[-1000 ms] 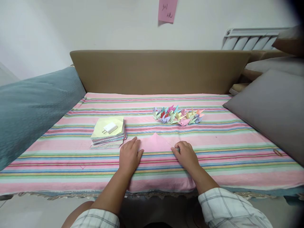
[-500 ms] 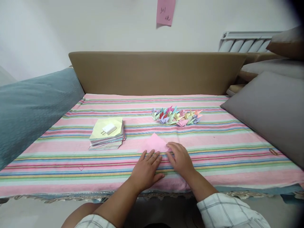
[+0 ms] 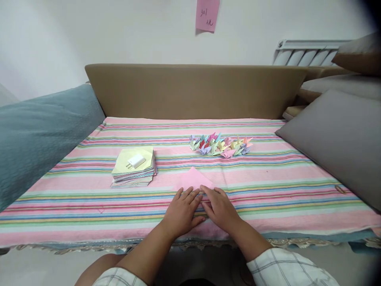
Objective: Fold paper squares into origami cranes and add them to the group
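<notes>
A pink paper triangle (image 3: pixel 193 179) lies flat on the striped cloth (image 3: pixel 268 178), point away from me. My left hand (image 3: pixel 181 212) lies with fingers stretched out on the paper's near edge. My right hand (image 3: pixel 220 208) rests beside it, fingers flat on the same edge, touching the left hand. Neither hand grips anything. To the left stands a stack of coloured paper squares (image 3: pixel 133 172) with a white charger plug (image 3: pixel 135 161) on top. Behind the triangle sits a heap of small folded paper cranes (image 3: pixel 220 145).
A teal cushion (image 3: pixel 38 135) borders the left side, grey pillows (image 3: pixel 336 135) the right, a brown headboard (image 3: pixel 193 91) the back. A pink note (image 3: pixel 207 15) hangs on the wall. The cloth's fringed front edge (image 3: pixel 89 246) runs just before my forearms.
Both hands have come together from the triangle's two lower corners to the middle of its near edge. The right hand slid left and slightly nearer; the paper has stayed in place.
</notes>
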Demonstrator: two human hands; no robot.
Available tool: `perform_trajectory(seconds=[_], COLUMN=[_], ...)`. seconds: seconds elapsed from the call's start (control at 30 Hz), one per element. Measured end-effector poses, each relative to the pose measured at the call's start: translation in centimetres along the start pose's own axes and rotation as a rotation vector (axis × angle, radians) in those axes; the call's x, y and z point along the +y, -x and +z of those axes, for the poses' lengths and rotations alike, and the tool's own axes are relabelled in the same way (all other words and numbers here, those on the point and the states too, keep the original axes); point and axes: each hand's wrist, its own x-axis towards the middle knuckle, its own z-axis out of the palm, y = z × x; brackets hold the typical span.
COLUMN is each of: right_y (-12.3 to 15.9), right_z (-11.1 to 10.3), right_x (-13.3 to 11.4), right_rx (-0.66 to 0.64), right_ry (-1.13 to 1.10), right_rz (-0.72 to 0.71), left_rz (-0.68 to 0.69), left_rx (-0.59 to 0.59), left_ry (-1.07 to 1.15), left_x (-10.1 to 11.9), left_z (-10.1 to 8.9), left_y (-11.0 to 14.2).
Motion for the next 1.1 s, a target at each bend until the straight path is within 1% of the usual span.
perform_trajectory(seconds=[0.17, 0.23, 0.33, 0.57, 0.77, 0.93, 1.0, 1.1], right_y=[-0.2, -0.2, -0.1, 0.2, 0.1, 0.1, 0.1, 0.1], right_z=[-1.3, -1.8, -2.2, -2.1, -2.1, -1.9, -1.7, -1.2], right_x=[1.1, 1.7, 2.3, 2.7, 2.8, 2.8, 3.0, 3.4], right_rx=[0.010, 0.012, 0.012, -0.016, -0.001, -0.004, 0.018, 0.064], right_ry=[0.039, 0.045, 0.042, 0.043, 0.060, 0.027, 0.006, 0.001], right_rz=[0.192, 0.273, 0.338, 0.346, 0.339, 0.315, 0.308, 0.322], left_rz=[-0.027, -0.049, -0.086, -0.206, -0.321, -0.426, -0.457, -0.460], left_rx=[-0.031, -0.027, -0.012, -0.034, 0.041, 0.069, 0.094, 0.160], left_ry=[0.020, 0.026, 0.027, 0.031, 0.027, -0.033, -0.047, -0.036], left_x=[-0.2, -0.4, -0.8, -2.5, -3.8, -4.8, -5.1, -5.5], left_z=[-0.1, -0.3, -0.8, -1.9, -3.1, -4.4, -4.3, -3.3], left_y=[0.1, 0.3, 1.0, 2.5, 3.3, 3.0, 2.7, 2.1])
